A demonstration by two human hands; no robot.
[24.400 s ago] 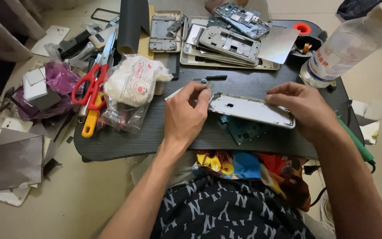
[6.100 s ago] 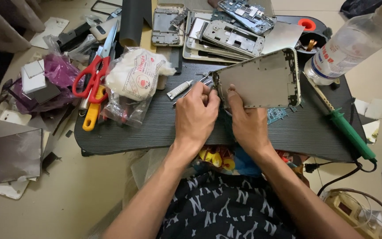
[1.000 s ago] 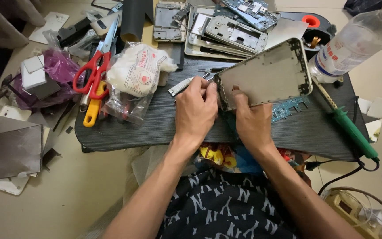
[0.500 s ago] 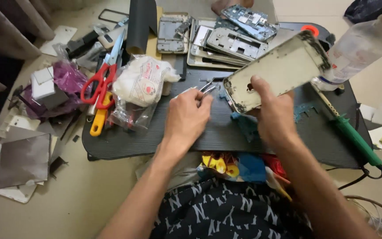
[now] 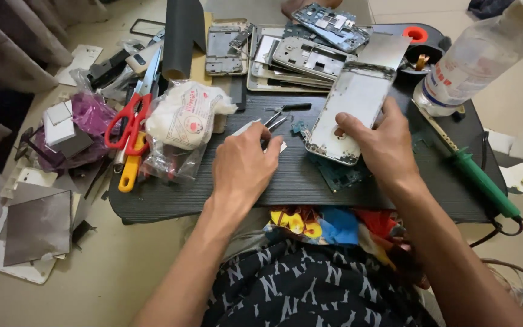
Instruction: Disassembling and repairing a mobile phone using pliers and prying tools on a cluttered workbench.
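One phone housing [image 5: 351, 112] tilts up, gripped by right hand [image 5: 382, 148].

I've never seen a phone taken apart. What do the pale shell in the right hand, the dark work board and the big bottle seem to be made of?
The phone housing in the right hand looks like thin metal, matte silver with an even sheen. The work board seems wood or laminate, dark with fine parallel grain lines. The bottle looks like clear plastic, see-through with soft highlights.

bare forearms; black shorts [image 5: 310, 284], white letter pattern
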